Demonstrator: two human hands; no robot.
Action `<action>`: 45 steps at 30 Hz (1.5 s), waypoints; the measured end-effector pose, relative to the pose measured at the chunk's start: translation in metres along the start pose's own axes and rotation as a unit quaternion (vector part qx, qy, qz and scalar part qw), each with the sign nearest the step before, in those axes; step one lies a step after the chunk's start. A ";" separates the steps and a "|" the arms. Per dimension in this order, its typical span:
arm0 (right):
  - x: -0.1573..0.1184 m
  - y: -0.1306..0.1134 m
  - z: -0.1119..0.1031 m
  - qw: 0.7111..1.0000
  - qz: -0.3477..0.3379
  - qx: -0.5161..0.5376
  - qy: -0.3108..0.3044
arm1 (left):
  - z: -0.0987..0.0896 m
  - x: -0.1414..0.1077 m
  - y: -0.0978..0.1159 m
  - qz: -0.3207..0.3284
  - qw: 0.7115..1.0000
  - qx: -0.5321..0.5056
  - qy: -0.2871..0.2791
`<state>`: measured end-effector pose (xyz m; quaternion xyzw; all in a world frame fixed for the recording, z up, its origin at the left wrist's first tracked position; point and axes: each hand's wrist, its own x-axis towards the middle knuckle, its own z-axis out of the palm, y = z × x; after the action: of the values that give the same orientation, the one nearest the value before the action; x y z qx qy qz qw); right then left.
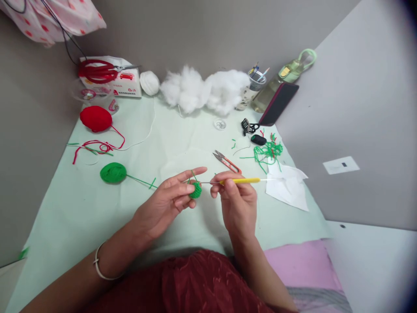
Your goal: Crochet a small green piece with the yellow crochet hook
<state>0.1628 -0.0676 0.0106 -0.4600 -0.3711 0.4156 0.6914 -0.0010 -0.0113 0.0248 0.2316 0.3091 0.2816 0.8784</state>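
Note:
Between the thumb and fingers of my left hand (166, 195) is a small rounded piece of green crochet (196, 190). Its yarn runs up over my raised forefinger and back to a green yarn ball (113, 172) on the left. My right hand (239, 202) grips a crochet hook (246, 180) by its yellow handle, pen-like. The hook's metal shaft points left and meets the top of the green piece; its very tip is hidden there. Just beyond my right hand lie orange-handled thread snips (227, 161), blades apart.
A red yarn ball (96, 118), a white yarn ball (150, 83) and red scissors (99, 71) on a box are at the back left. White stuffing (205, 91) sits at the back. Right: a phone (279, 104), bottle (269, 93), green yarn scraps (269, 151), white paper (286, 187).

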 end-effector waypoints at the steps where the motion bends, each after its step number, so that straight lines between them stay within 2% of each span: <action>1: 0.002 0.000 0.000 0.999 0.022 0.023 0.007 | -0.001 0.000 0.000 -0.006 1.000 -0.006 -0.011; 4: 0.003 -0.001 0.000 0.996 0.064 0.059 0.007 | -0.001 0.001 -0.003 0.014 1.000 0.013 -0.022; 9: -0.003 0.004 0.000 0.999 0.015 -0.037 -0.019 | 0.004 0.000 -0.010 0.093 0.987 0.127 0.044; 11: -0.004 0.005 -0.001 0.999 0.014 -0.038 -0.017 | 0.005 0.000 -0.009 0.105 0.983 0.140 0.054; 16: -0.001 0.004 -0.002 0.999 0.034 -0.004 -0.006 | 0.005 -0.001 -0.007 0.114 0.983 0.137 0.054; 23: -0.004 0.004 -0.001 0.997 -0.003 -0.071 -0.028 | 0.003 -0.002 -0.011 0.115 0.980 0.154 0.042; 29: -0.001 0.003 0.000 1.000 0.027 0.012 -0.009 | 0.006 -0.004 -0.010 0.125 0.981 0.140 0.045; 33: 0.002 0.001 -0.001 0.998 0.048 0.038 -0.023 | 0.008 -0.004 -0.007 0.130 0.979 0.142 0.068; 36: 0.001 -0.002 -0.001 0.999 0.035 0.012 -0.037 | 0.008 -0.004 -0.006 0.133 0.975 0.159 0.086; 38: -0.001 -0.005 -0.001 0.998 -0.004 -0.049 -0.037 | 0.008 -0.003 -0.006 0.138 0.970 0.176 0.096; 41: -0.009 -0.007 0.000 0.973 -0.122 -0.192 -0.046 | 0.007 -0.002 -0.009 0.148 0.965 0.188 0.112; 43: -0.015 -0.006 -0.001 0.926 -0.208 -0.307 -0.070 | 0.007 -0.001 -0.010 0.161 0.963 0.179 0.120; 45: -0.021 -0.004 -0.002 0.863 -0.280 -0.411 -0.088 | 0.006 0.001 -0.010 0.164 0.967 0.154 0.116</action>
<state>0.1574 -0.0885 0.0110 -0.5404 -0.6809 0.0533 0.4915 0.0072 -0.0199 0.0233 0.3774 0.4062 0.3958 0.7321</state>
